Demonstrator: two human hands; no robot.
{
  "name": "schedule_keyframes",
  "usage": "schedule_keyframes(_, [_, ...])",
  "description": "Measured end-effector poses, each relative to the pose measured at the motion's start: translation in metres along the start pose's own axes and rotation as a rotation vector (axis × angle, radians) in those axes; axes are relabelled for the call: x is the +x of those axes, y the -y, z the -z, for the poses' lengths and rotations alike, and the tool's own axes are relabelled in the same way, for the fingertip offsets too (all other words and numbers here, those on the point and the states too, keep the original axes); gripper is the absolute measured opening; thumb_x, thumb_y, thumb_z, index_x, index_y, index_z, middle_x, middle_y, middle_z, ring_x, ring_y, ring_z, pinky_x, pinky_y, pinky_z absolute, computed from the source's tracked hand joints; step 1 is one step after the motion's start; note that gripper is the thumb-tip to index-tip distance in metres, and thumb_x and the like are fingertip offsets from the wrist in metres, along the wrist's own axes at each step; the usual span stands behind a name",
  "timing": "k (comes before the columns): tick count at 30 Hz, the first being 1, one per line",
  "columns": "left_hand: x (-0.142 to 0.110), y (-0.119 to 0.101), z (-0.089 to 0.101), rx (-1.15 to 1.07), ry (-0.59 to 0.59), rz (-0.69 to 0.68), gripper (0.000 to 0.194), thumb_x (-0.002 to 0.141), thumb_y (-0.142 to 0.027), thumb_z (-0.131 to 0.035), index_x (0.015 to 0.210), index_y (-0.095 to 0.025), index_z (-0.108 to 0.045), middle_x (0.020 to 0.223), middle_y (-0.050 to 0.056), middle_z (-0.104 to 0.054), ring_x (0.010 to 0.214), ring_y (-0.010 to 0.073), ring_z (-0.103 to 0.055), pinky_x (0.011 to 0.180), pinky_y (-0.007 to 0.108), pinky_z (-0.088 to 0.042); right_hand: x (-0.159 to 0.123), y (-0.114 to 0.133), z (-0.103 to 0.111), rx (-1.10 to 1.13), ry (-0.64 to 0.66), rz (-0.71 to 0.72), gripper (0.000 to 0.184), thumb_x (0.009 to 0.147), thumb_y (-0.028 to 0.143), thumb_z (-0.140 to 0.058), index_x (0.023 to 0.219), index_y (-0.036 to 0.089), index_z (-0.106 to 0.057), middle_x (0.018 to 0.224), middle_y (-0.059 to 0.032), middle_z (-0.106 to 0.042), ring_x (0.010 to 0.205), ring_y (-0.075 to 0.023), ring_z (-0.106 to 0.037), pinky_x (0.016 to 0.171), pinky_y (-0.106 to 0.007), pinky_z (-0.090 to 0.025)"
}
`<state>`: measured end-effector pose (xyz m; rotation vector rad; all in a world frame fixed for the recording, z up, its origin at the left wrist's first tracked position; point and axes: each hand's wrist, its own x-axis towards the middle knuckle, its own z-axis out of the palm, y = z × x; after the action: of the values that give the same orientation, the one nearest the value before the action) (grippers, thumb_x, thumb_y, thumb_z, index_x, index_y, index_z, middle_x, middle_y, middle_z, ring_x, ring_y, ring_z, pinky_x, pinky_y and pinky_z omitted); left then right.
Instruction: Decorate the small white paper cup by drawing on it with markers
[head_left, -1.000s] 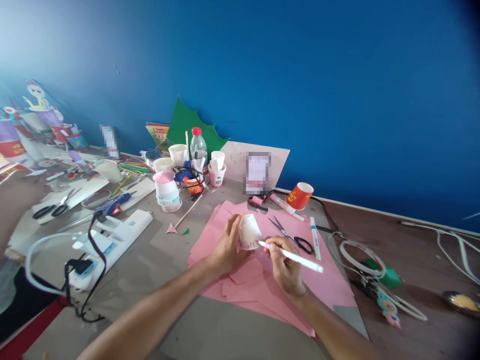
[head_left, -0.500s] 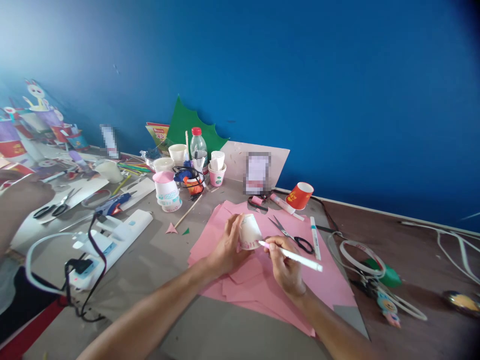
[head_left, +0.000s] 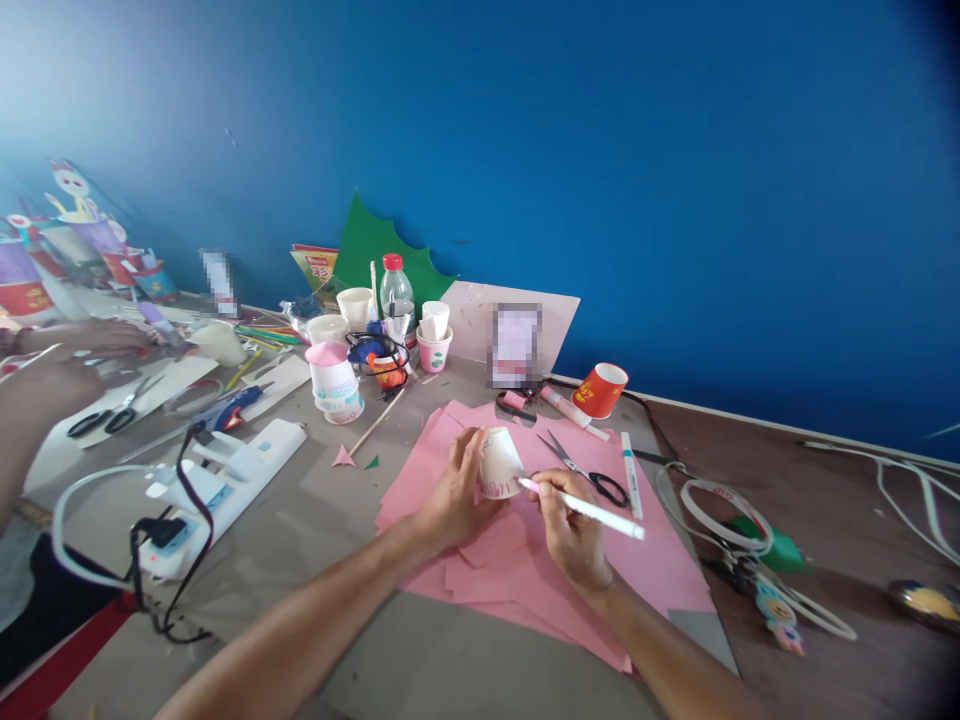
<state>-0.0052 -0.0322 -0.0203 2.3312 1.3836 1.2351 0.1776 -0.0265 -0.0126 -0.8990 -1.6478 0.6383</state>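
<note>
My left hand (head_left: pixel 459 495) is wrapped round a white paper cup (head_left: pixel 500 460), which sits upside down over pink paper (head_left: pixel 517 580). Pink marks run along the cup's lower rim. A white marker with a pink tip (head_left: pixel 589 510) is gripped in my right hand (head_left: pixel 570 535), its tip at the right side of that rim. Just behind my right hand lie black-handled scissors (head_left: pixel 592 478). A second white marker with a teal band (head_left: pixel 631 475) rests to their right.
An orange-red paper cup (head_left: pixel 600 390) and a glue stick (head_left: pixel 564 407) lie behind the paper. Stacked cups (head_left: pixel 334 385), a red-capped bottle (head_left: pixel 396 290) and a power strip (head_left: pixel 255 480) stand left. Another person's hands (head_left: pixel 82 360) work at far left. Cables (head_left: pixel 724 515) lie right.
The marker tip has shifted slightly along the cup's rim, and more pink strokes show there. My left hand keeps its hold. The other person's hands have moved at far left.
</note>
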Motion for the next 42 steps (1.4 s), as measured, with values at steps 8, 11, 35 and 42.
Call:
schedule_keyframes(8, [-0.0002,0.0008,-0.0021,-0.040,-0.014,0.020,0.094,0.077,-0.014,-0.068,0.150,-0.021,-0.009,0.139,0.022,-0.040,0.134,0.0394,-0.041,0.098,0.064,-0.052,-0.0008,-0.0011,0.0008,0.009,0.003,-0.010,0.019,0.098,0.029,-0.046,0.088,0.021,-0.060,0.068,-0.0013,-0.062,0.056,-0.0143,-0.056,0.052,-0.026,-0.047])
schedule_keyframes(11, [-0.0004,0.0003,-0.0021,-0.046,-0.017,0.015,0.094,0.077,-0.013,-0.068,0.150,-0.021,-0.009,0.139,0.022,-0.039,0.133,0.0403,-0.042,0.099,0.062,-0.053,-0.0004,-0.0008,0.0008,0.012,-0.001,-0.008,0.020,0.098,0.030,-0.046,0.087,0.021,-0.060,0.067,-0.0012,-0.061,0.054,-0.0141,-0.055,0.051,-0.026,-0.047])
schedule_keyframes(35, [0.0001,-0.0006,-0.0004,0.003,-0.035,0.008,0.093,0.081,-0.022,-0.069,0.151,-0.022,-0.008,0.138,0.022,-0.042,0.133,0.0400,-0.044,0.099,0.064,-0.052,-0.0012,-0.0025,0.0012,0.033,0.015,-0.025,0.019,0.097,0.029,-0.046,0.085,0.021,-0.059,0.063,0.0010,-0.058,0.050,-0.0129,-0.049,0.047,-0.025,-0.042])
schedule_keyframes(42, [0.0002,-0.0003,-0.0021,0.007,-0.042,0.020,0.094,0.078,-0.015,-0.069,0.150,-0.023,-0.008,0.137,0.022,-0.043,0.132,0.0406,-0.045,0.098,0.064,-0.052,-0.0015,-0.0017,0.0017,0.034,0.025,-0.009,0.019,0.097,0.028,-0.046,0.085,0.021,-0.059,0.066,0.0000,-0.059,0.050,-0.0124,-0.048,0.047,-0.025,-0.041])
